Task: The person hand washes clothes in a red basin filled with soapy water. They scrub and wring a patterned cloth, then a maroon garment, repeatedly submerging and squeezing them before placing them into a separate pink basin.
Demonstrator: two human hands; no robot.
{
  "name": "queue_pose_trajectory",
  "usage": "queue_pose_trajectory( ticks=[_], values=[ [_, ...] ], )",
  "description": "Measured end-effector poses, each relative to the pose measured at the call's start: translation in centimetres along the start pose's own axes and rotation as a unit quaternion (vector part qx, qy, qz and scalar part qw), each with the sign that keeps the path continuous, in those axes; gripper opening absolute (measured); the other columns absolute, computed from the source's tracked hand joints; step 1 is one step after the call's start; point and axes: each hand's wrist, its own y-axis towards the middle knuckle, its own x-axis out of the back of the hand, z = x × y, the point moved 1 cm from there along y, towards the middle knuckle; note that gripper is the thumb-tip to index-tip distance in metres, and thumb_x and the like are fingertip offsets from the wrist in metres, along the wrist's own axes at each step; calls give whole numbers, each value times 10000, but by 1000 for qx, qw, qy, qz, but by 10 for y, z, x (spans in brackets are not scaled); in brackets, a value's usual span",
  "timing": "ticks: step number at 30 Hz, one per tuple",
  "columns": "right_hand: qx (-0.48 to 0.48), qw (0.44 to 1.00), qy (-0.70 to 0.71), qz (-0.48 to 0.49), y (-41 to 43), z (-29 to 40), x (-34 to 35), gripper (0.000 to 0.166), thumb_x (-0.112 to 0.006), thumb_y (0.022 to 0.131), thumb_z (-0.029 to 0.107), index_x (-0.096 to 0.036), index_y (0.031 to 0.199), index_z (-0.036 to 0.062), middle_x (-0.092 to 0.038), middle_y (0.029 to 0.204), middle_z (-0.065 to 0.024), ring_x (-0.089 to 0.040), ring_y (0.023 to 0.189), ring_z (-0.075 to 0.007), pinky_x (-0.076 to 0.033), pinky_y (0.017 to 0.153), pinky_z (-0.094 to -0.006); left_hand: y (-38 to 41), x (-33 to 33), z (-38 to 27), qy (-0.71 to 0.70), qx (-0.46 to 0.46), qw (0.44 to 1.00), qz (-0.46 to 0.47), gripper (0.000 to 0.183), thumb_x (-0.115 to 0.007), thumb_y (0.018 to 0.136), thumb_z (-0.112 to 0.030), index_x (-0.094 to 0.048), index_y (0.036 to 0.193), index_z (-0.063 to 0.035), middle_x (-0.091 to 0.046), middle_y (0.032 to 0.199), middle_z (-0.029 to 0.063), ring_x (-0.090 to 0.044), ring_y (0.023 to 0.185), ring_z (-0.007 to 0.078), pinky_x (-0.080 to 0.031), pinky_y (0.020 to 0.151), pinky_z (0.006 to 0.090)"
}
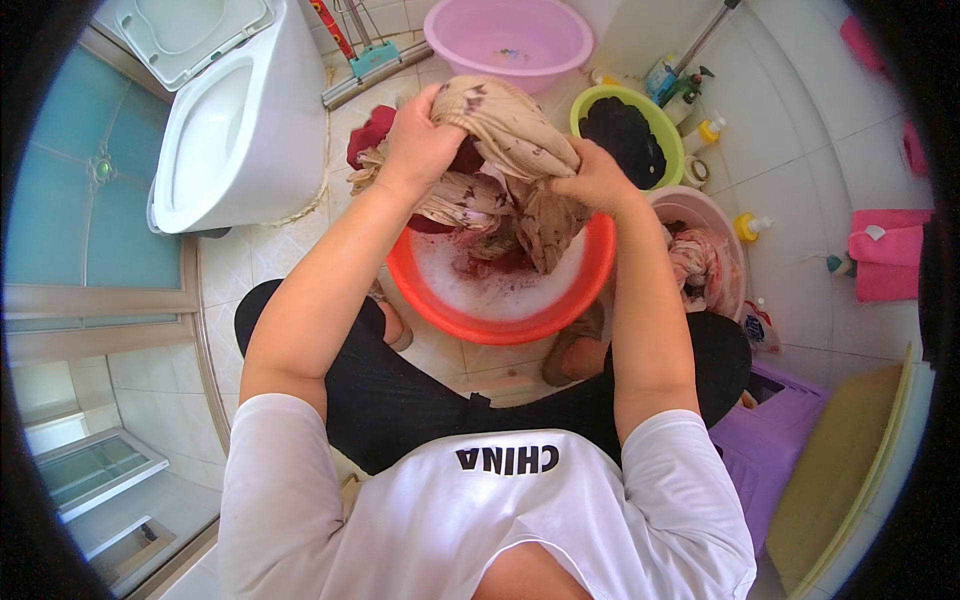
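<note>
A wet beige patterned garment (502, 120) is stretched between my two hands above a red plastic basin (499, 330). My left hand (424, 139) grips its upper left part, fingers partly hidden in the fabric. At the garment's right end, my right hand (596, 176) is closed on the cloth. Folds of it hang down into foamy, reddish water (480, 281) in the basin. Dark red cloth (369, 139) shows behind and below my left hand, at the basin's far left side.
A pink-purple basin (510, 37) stands beyond. To the right are a green basin (679, 150) with black cloth, a pale pink basin (739, 262) with stained laundry, and several bottles (705, 135). A toilet (247, 150) stands left, a mop (375, 64) beside it.
</note>
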Motion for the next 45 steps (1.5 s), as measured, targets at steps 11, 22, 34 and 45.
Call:
queue_pose_trajectory(
  ticks=[11, 22, 34, 45],
  values=[
    [19, 949, 308, -57, -5, 43, 3, 436, -520, 791, 132, -604, 1199, 4, -658, 985, -42, -604, 850, -149, -470, 771, -271, 15, 0, -73, 57, -131, 990, -6, 222, -623, 856, 20, -605, 1073, -21, -666, 1013, 23, -616, 908, 93, -503, 822, 252],
    [224, 727, 644, 84, -2, 96, 42, 431, -450, 919, 330, -614, 1102, -24, -667, 1093, -164, -618, 1044, -298, -478, 970, -409, -11, -11, -27, 92, 6, 942, 323, 861, -867, 683, -187, -410, 1394, -23, -576, 1265, 114, -519, 1176, 212, -393, 1042, 340],
    [54, 682, 726, -63, 5, -36, 1, 424, -539, 872, 373, -628, 1149, 65, -660, 1143, -134, -625, 1038, -285, -491, 926, -429, 0, 21, 108, 57, 207, 973, 84, 412, -629, 827, -55, -604, 1237, -20, -654, 1149, 70, -598, 1049, 164, -458, 940, 304],
    [-380, 877, 64, -288, 40, -170, -70, 1114, -777, 704, 536, -146, 1544, 166, -423, 1416, -278, -511, 1233, -415, -434, 1017, -467, 68, -23, 192, 442, 62, 892, 76, 716, -703, 774, -155, -418, 1430, -196, -449, 1315, 185, -556, 1123, 359, -486, 937, 408]
  ],
)
